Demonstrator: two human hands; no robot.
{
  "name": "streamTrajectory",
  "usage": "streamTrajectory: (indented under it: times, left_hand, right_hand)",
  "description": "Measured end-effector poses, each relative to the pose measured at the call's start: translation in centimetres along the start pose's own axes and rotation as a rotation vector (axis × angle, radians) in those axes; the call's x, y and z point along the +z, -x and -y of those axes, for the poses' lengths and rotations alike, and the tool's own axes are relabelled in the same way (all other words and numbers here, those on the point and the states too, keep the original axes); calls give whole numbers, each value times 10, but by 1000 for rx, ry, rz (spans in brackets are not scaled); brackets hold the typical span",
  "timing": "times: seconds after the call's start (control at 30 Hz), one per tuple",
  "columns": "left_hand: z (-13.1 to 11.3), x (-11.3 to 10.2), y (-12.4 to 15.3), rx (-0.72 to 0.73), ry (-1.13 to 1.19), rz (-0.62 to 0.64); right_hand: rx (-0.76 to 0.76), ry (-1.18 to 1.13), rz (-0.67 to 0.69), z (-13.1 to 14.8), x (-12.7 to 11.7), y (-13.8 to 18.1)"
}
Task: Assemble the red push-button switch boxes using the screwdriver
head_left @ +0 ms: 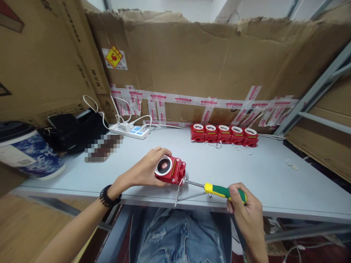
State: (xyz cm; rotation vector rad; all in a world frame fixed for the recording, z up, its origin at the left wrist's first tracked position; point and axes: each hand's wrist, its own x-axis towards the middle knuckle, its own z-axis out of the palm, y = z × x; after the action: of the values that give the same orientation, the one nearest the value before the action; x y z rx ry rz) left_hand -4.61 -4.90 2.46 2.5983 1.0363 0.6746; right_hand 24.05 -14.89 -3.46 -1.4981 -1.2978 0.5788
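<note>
My left hand (145,168) grips a red boxy device (175,171) with a white ring around a black round face, near the table's front edge. In my right hand (246,210) is a screwdriver (223,191) with a green and yellow handle, fingers wrapped round its end. The metal shaft points left and its tip meets the side of the device by a white string (178,191). Whether the tip sits in a screw cannot be made out. Just below the shaft, a thin metal rod (193,196) lies on the table.
Several similar red devices (224,134) stand in a row at the back, strings hanging forward. A white power strip (131,130) with cables, a black bag (79,128) and a large patterned cup (30,153) are on the left. Cardboard (186,62) walls the back; a metal rack (309,91) stands right.
</note>
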Motion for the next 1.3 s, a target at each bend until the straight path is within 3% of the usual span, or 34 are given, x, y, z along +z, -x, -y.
streamTrajectory:
  times: [0.1, 0.23, 0.3, 0.47, 0.7, 0.8, 1.1, 1.3]
  left_hand:
    - [0, 0, 0, 0, -3, 3]
    - [3, 0, 0, -8, -12, -3]
    - [4, 1, 1, 3, -9, -6]
    - [4, 1, 1, 12, -15, 7]
    - [2, 1, 0, -7, 7, 20]
    - [1, 2, -1, -16, 27, 35]
    - [4, 2, -2, -44, 41, 23]
    - [6, 1, -2, -54, 51, 21]
  right_hand:
    - [11, -16, -68, 2, 5, 0]
    - [23, -222, 38, 7, 7, 4]
    - [40, -211, 58, 9, 7, 3]
    - [72, -91, -39, 9, 11, -3]
    - [71, -309, 46, 16, 10, -1]
    - [64, -340, 21, 18, 11, -2]
    - [-30, -474, -42, -6, 6, -8]
    - [-29, -516, -98, -7, 3, -7]
